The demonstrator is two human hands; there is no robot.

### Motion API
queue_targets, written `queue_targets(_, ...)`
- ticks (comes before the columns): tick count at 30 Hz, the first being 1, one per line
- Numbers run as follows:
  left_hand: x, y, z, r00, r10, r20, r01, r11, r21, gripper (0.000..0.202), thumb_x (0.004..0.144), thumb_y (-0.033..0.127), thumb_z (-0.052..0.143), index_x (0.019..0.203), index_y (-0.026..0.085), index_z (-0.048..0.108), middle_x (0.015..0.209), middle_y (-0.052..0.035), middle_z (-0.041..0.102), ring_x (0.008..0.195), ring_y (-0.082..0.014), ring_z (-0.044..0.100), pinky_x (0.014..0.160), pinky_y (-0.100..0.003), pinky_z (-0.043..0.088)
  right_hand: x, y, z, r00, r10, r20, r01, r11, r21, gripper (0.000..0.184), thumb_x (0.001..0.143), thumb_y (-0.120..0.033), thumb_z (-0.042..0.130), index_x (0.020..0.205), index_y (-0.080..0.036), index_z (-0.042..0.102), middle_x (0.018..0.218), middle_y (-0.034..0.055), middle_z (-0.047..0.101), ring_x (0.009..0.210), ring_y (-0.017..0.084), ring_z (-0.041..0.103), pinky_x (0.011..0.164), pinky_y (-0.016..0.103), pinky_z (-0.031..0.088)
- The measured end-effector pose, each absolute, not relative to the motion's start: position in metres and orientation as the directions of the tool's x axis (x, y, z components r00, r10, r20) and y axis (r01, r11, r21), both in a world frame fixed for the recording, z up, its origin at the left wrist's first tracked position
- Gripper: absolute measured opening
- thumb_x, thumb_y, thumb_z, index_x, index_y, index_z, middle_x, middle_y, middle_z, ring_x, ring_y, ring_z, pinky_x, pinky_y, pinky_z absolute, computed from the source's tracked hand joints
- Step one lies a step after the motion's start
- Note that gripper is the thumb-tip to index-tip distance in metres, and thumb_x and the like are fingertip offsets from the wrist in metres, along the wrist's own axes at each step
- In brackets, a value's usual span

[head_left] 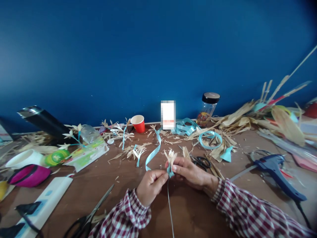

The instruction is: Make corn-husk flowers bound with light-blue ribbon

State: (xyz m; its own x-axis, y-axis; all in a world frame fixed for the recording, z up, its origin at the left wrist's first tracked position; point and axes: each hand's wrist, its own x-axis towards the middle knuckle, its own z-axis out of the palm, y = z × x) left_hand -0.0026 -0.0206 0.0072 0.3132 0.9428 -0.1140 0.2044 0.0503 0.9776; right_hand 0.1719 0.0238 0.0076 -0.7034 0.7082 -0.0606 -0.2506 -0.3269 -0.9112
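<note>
In the middle of the head view, my right hand [185, 170] pinches a small corn husk flower [170, 156] with pale, split petals pointing up. Light blue ribbon is wrapped round the flower's base, and a thin wire stem [169, 205] hangs down from it. Close against that base, my left hand [153, 185] has thumb and forefinger closed on the light blue ribbon [154, 155]. The ribbon curls from behind my left fingers up toward the back of the table. My fingers partly hide the wrapped part.
Scissors [91, 211] lie front left near a power strip [47, 201]. A blue glue gun [279, 175] lies right. Behind are a red paper cup [138, 124], a lidded jar [207, 109], a ribbon coil [210, 140], finished flowers [138, 155], a black tumbler [46, 122] and husk scraps.
</note>
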Motion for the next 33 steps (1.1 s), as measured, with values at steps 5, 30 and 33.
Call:
queue_targets(5,0.0,-0.019,0.013,0.324,0.945,-0.044,0.191,-0.019,0.981,0.044,0.08,0.044,0.051,0.047,0.017,0.041,0.046,0.0064,0.025,0.044,-0.0063,0.021,0.042,-0.023,0.016,0.174,0.024,0.01,-0.702,0.71,-0.052,-0.165,-0.233,-0.958,0.033,0.078,-0.044,0.059,0.092,-0.014,0.062,0.066,-0.0027,0.048,0.053,0.005,0.036,0.047,0.018,0.027)
queue_targets(30,0.006,-0.022,0.007,0.196,0.978,-0.067,0.132,0.042,0.99,0.031,0.078,0.04,0.056,0.064,0.014,0.066,0.04,0.0068,0.031,0.037,-0.0053,0.023,0.036,-0.02,0.017,0.176,0.026,0.016,-0.713,0.701,-0.01,-0.093,-0.109,-0.99,0.023,0.08,-0.039,0.057,0.087,-0.016,0.057,0.077,-0.0001,0.054,0.067,0.01,0.047,0.064,0.025,0.04)
queue_targets(33,0.004,-0.02,0.005,0.243,0.967,-0.077,0.144,0.042,0.989,0.032,0.078,0.042,0.055,0.063,0.015,0.063,0.042,0.0069,0.029,0.038,-0.0063,0.024,0.038,-0.021,0.02,0.177,0.027,0.019,-0.71,0.704,0.017,-0.076,-0.052,-0.996,0.02,0.081,-0.036,0.056,0.087,-0.017,0.056,0.084,0.001,0.056,0.077,0.013,0.049,0.074,0.028,0.04)
